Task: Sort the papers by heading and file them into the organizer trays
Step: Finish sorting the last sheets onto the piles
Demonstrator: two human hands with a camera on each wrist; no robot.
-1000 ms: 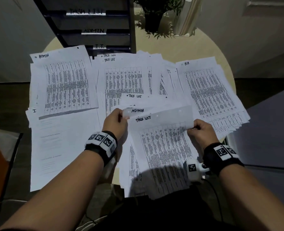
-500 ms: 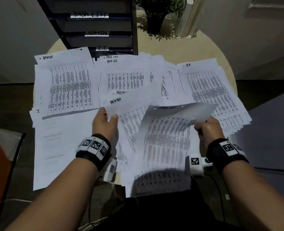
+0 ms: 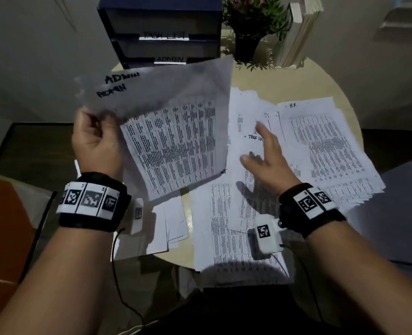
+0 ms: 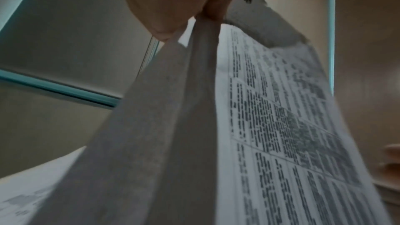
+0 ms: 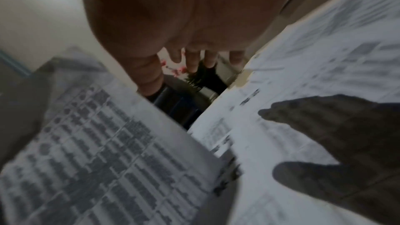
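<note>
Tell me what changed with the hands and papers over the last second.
The left hand lifted the ADMIN sheets up off the table, toward the organizer. The right hand let go of its sheet and now hovers open over the spread papers, which stayed put.

ADMIN sheets (image 3: 166,131) now lifted by left hand (image 3: 96,141), right hand (image 3: 270,160) released

Left hand (image 3: 96,141) gripping ADMIN sheets (image 3: 173,131) raised above round table (image 3: 296,76); right hand (image 3: 270,160) open-fingered over spread papers (image 3: 325,146); organizer trays (image 3: 161,30), potted plant (image 3: 251,25) behind.
</note>
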